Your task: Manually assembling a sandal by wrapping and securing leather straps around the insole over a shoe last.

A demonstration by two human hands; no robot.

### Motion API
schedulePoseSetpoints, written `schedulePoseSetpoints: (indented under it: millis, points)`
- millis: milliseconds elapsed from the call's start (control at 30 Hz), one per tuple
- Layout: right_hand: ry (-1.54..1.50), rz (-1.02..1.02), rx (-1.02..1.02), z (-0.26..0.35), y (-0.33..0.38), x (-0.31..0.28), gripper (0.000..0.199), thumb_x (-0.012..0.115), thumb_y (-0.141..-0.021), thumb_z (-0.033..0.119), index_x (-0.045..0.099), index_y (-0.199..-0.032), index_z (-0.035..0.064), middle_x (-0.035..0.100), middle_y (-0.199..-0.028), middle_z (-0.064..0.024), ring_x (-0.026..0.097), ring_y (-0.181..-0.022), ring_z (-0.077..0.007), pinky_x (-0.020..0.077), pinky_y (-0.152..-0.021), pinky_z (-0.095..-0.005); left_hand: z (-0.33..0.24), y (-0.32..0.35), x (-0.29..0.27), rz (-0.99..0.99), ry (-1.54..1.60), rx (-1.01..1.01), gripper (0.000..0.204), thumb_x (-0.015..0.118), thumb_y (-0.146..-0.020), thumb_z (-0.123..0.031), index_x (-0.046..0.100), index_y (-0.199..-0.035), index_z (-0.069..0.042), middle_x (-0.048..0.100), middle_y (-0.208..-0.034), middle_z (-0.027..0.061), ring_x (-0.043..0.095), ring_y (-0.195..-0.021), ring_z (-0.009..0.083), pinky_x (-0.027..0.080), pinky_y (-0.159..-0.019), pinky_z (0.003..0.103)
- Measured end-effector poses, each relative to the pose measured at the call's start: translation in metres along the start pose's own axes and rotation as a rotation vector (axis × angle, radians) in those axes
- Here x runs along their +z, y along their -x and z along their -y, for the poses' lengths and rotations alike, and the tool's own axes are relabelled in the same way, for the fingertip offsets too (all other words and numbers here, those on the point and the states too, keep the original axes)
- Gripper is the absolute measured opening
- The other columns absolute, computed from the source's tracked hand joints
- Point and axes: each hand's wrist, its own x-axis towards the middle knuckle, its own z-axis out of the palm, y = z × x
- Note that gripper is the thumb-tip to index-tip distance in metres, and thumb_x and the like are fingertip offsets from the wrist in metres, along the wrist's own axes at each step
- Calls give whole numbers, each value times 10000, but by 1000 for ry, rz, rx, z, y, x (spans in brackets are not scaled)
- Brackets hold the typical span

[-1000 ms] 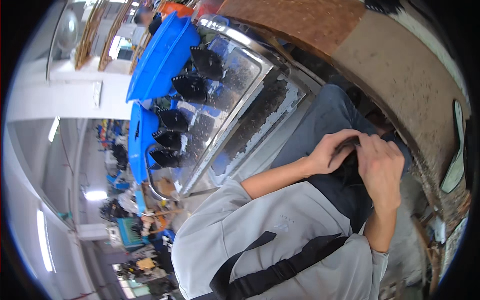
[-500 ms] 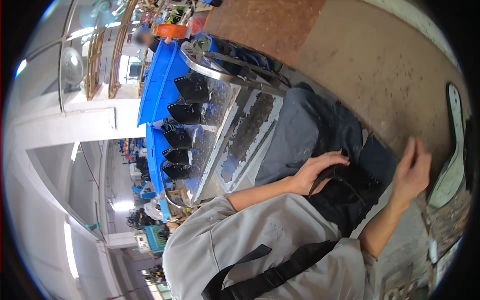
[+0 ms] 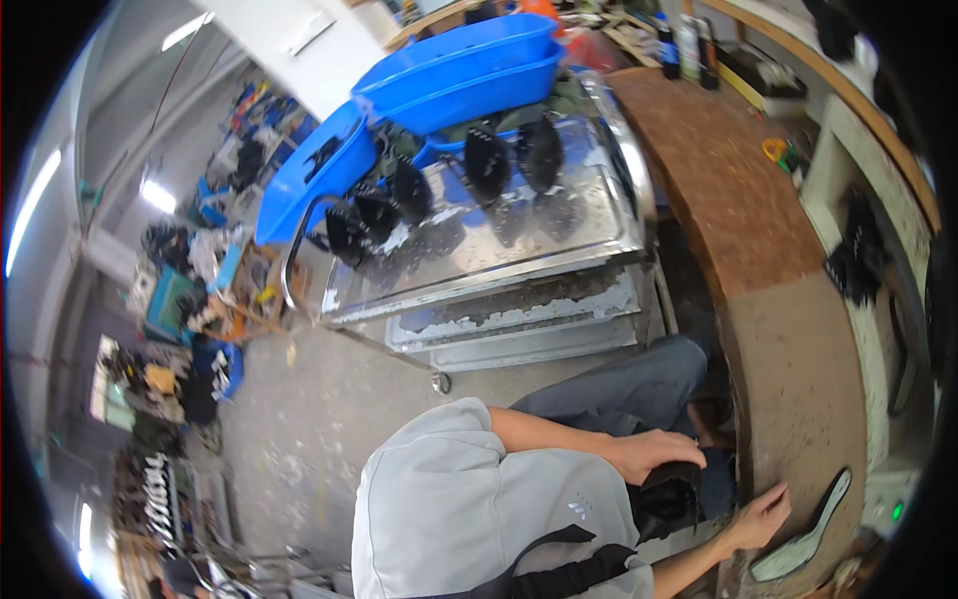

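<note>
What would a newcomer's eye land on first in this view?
Probably the bright blue tubs along the far side of the metal cart, with a row of black shoe pieces on its top. At lower right, the left hand holds a black piece, and the right hand is near a pale sole-shaped piece on the bench.

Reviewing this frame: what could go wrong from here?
Slip: only the left hand holds the curved black shoe-upper-like piece, so it might drop from over the lap.

Knock: the right hand is close to the pale, dark-rimmed, sole-shaped piece on the tan bench and could nudge it.

Topple: a bump to the silvery metal cart might tip the black pointed pieces standing on it.
</note>
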Motion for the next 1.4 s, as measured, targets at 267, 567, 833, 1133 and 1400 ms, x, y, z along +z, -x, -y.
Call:
schedulePoseSetpoints:
  millis: [267, 567, 833, 1133, 1400]
  points:
    - [-117, 145, -144, 35, 10, 8, 264, 595, -883, 240, 650, -995, 7, 655, -923, -162, 634, -798, -275, 492, -709, -346, -8, 31, -22, -69, -15, 66, 508, 667, -637, -76, 507, -1115, -7, 551, -1072, 192, 502, -1056, 384, 370, -990, 467]
    - [-934, 256, 96, -125, 193, 78, 196, 480, -907, 156, 559, -999, 2, 548, -856, -31, 515, -784, -133, 420, -710, -249, -19, 26, -23, -139, 54, 286, 397, 679, -681, -156, 527, -1023, -25, 576, -1006, 122, 559, -979, 310, 397, -959, 455]
    - [-1115, 383, 396, -18, 176, 38, 184, 562, -880, 152, 575, -966, -9, 564, -838, -26, 510, -729, -96, 428, -658, -225, -16, 39, -48, -168, 107, 283, 449, 714, -689, -173, 545, -1071, -8, 583, -1002, 154, 574, -939, 340, 436, -921, 478]
    - [-6, -131, -87, 38, -8, -48, 294, 573, -885, 223, 586, -1057, -15, 599, -952, -167, 558, -861, -275, 447, -781, -351, -11, 36, -50, -69, 104, 204, 463, 685, -697, -100, 534, -1119, 17, 584, -1053, 174, 568, -993, 348, 419, -965, 445]
    - [501, 439, 41, -10, -95, -24, 575, 600, -785, 453, 555, -1178, 35, 545, -1170, -231, 509, -1086, -386, 386, -926, -476, -6, 10, -46, 120, 13, 247, 494, 666, -688, -66, 492, -1146, -5, 575, -1023, 172, 549, -985, 354, 451, -841, 403]
